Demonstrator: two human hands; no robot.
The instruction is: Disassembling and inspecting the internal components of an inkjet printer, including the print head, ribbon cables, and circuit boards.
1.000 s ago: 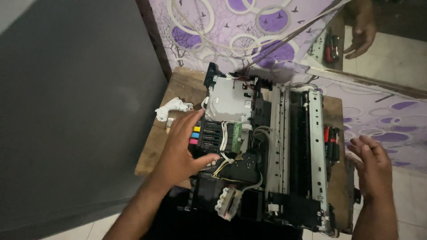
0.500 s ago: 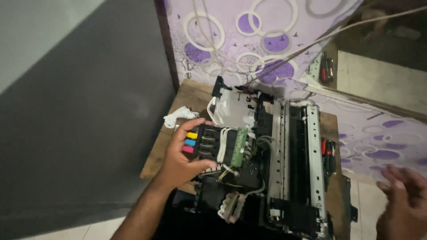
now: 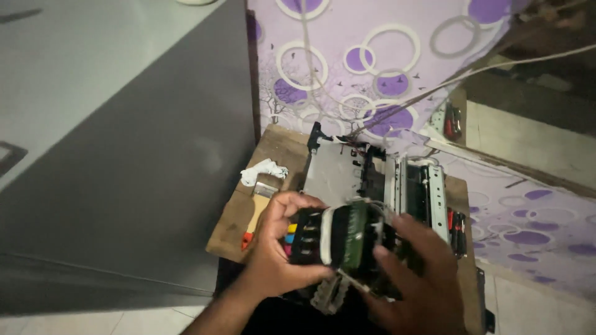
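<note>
Head cam: left hand (image 3: 273, 260) & right hand (image 3: 413, 279) are clamping opposite ends of the black ink-cartridge carriage w/ green circuit board (image 3: 338, 239), its long axis lying between both grips.

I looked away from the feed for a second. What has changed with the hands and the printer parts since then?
The left hand has lifted the black cartridge carriage up off the opened printer. The right hand, earlier off at the side, has come in and now grips it too. The printer, paintbrush and white rag stayed on the wooden table.
</note>
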